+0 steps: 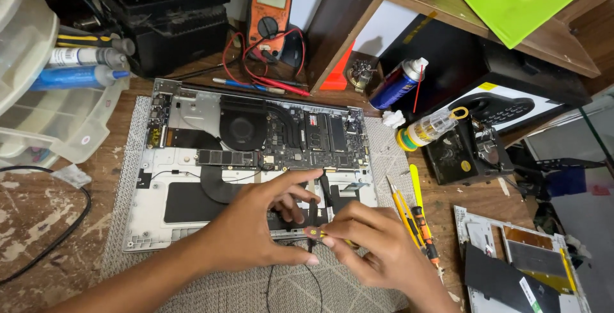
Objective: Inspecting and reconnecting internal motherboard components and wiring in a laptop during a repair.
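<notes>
- Your right hand [377, 249] pinches a small yellow-handled tool [320, 233]; your left hand [256, 230] is half open, fingers spread, holding nothing.
- Both hover at the front edge of the opened laptop [256, 153], silver, fan and boards bare, lying on a grey mat [358, 287].
- Screwdrivers [416, 214] lie just right of the laptop; spray can [396, 84] behind.
- The tool's tip is hidden.

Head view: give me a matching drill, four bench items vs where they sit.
Items:
1. multimeter
2. spray can
3. opened laptop
4. yellow-handled tools

Places:
A. on the grey mat, under both hands
B. right of the laptop, beside the right hand
C. back of the bench, red leads trailing from it
D. lying tilted past the laptop's far right corner

Pairs: 1-C, 2-D, 3-A, 4-B
</notes>
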